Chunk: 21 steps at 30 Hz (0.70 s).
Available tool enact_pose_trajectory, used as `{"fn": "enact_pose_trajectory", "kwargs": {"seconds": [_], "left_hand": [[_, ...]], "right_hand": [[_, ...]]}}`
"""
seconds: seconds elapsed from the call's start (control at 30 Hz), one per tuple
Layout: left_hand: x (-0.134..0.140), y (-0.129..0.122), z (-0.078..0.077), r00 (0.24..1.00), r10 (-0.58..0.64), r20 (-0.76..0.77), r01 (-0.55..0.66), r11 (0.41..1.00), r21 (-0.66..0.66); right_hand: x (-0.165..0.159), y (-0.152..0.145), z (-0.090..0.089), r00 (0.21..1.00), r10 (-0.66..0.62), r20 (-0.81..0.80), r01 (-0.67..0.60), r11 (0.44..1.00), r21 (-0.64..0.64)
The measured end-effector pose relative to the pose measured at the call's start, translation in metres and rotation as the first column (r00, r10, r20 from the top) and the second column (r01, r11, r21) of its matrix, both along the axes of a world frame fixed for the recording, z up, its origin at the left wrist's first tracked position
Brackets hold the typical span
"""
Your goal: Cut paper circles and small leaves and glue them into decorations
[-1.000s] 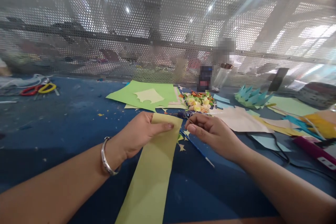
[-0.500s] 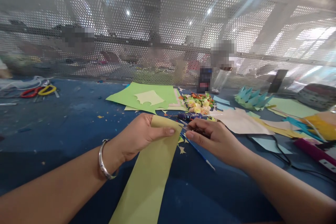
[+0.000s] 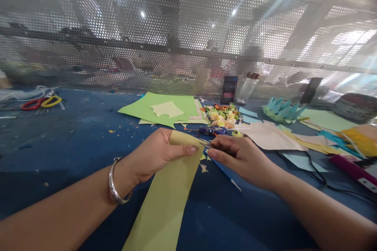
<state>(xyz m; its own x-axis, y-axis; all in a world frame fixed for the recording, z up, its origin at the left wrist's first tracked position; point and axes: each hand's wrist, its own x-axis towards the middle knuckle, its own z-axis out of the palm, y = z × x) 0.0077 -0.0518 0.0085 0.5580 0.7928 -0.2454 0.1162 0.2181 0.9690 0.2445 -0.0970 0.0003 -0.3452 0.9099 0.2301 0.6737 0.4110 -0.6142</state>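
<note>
A long yellow-green paper strip [image 3: 169, 200] hangs toward me, its upper end pinched under the thumb of my left hand [image 3: 160, 149]. My right hand [image 3: 240, 155] is closed around a pair of small scissors [image 3: 205, 142]; their handles are mostly hidden by my fingers. The blade tips sit at the strip's upper right corner. Below the scissors, a thin blue stick-like tool [image 3: 225, 174] lies slanted on the blue table [image 3: 235, 219], beside small paper offcuts [image 3: 204, 168].
Behind my hands are green paper sheets [image 3: 141, 108], a pile of small paper flowers [image 3: 222, 117] and a dark blue-handled tool [image 3: 210, 130]. Red and yellow scissors [image 3: 44, 103] lie far left. To the right are a folded blue paper piece [image 3: 282, 110] and a magenta power strip [image 3: 350, 168].
The scissor blades look more spread at the strip's corner than half a second ago. Both hands have stayed in nearly the same place.
</note>
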Motion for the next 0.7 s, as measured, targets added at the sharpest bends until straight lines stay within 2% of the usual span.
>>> {"fn": "enact_pose_trajectory", "kwargs": {"seconds": [0.7], "left_hand": [[0.0011,-0.0017,0.0007,1.000,-0.020,0.005,0.020,1.000,-0.004]], "right_hand": [[0.0012,0.0005,-0.0009,0.999,0.018,0.036,-0.018,1.000,0.010]]}}
